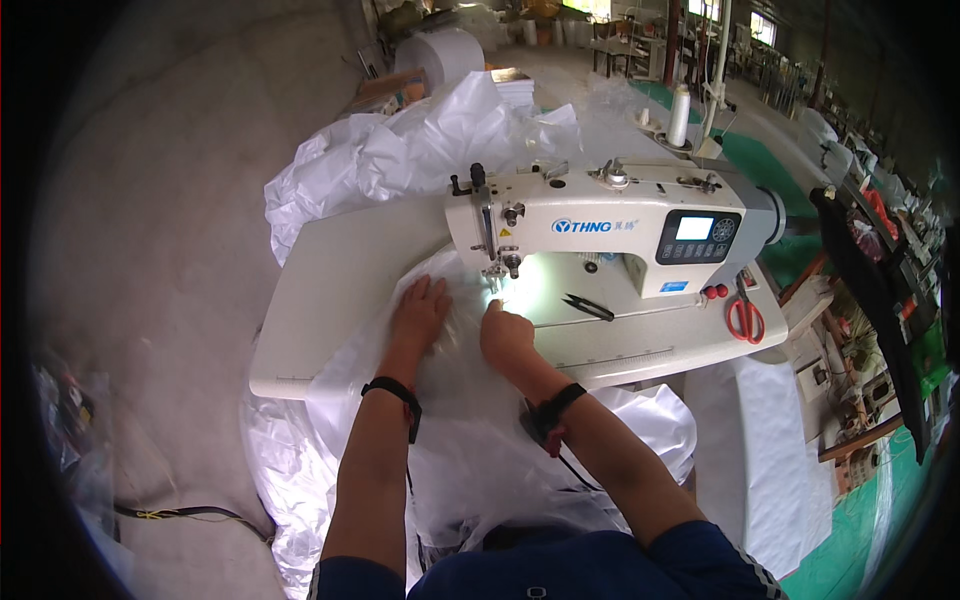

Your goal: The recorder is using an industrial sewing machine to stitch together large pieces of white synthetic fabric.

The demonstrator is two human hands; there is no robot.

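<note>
A cream industrial sewing machine (600,225) stands on a pale table (330,270). Thin translucent white plastic sheet (470,440) lies under its needle (497,278) and drapes over the table's front edge onto my lap. My left hand (420,312) rests flat on the sheet, fingers spread, just left of the needle. My right hand (505,335) presses the sheet with curled fingers right below the needle. Both wrists wear black bands.
Black thread snips (590,307) lie on the machine bed, and red-handled scissors (745,318) at the table's right end. A heap of white plastic (400,150) lies behind the table. A thread cone (680,115) stands behind the machine. Cables (180,513) run on the floor at left.
</note>
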